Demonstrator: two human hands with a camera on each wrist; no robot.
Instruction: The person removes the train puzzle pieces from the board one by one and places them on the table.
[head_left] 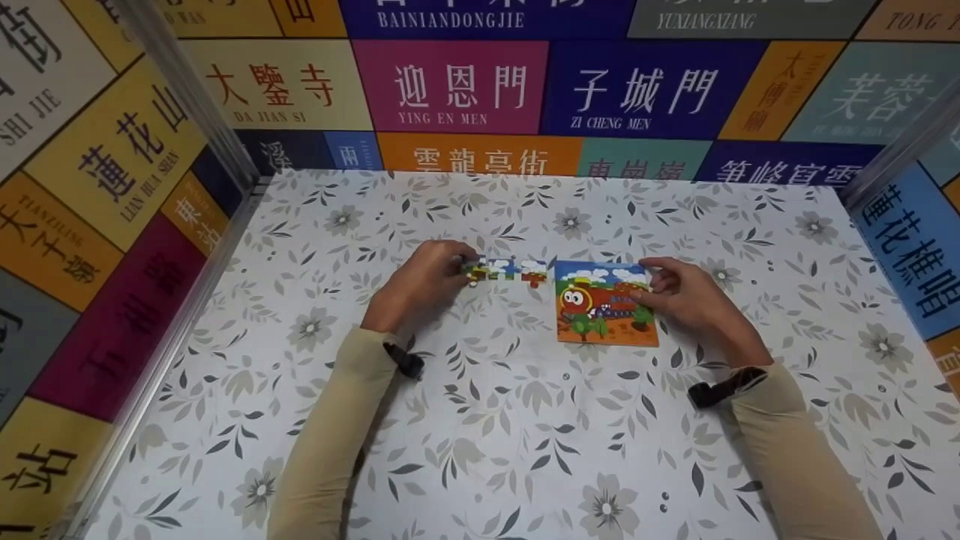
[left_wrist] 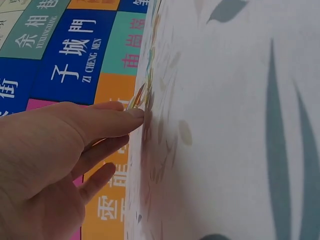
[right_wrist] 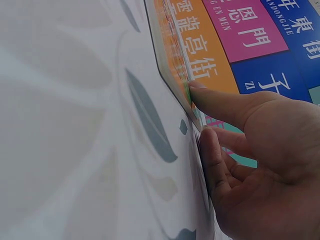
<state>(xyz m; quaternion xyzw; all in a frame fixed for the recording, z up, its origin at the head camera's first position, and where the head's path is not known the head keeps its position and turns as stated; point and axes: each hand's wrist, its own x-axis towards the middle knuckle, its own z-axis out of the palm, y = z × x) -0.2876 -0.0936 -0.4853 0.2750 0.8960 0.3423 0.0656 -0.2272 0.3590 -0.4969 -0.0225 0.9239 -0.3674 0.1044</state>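
A square picture board (head_left: 604,307) with a cartoon train on it lies flat on the patterned tabletop. My right hand (head_left: 686,292) holds it at its right edge. The right wrist view shows the thumb on the face of the board (right_wrist: 172,60) and the other fingers curled by its edge. Left of the board is a short row of jigsaw pieces (head_left: 501,268) with sky and cloud print. At the row's left end my left hand (head_left: 427,281) pinches a small jigsaw piece (head_left: 472,279), partly hidden by the fingers. In the left wrist view, only the thin coloured edge of that piece (left_wrist: 137,97) shows.
The tabletop (head_left: 517,442) has a grey leaf and flower print. Panels (head_left: 450,86) with coloured blocks and Chinese lettering stand behind it and on both sides. Dark straps (head_left: 405,361) sit around both wrists, over tan sleeves (head_left: 322,442).
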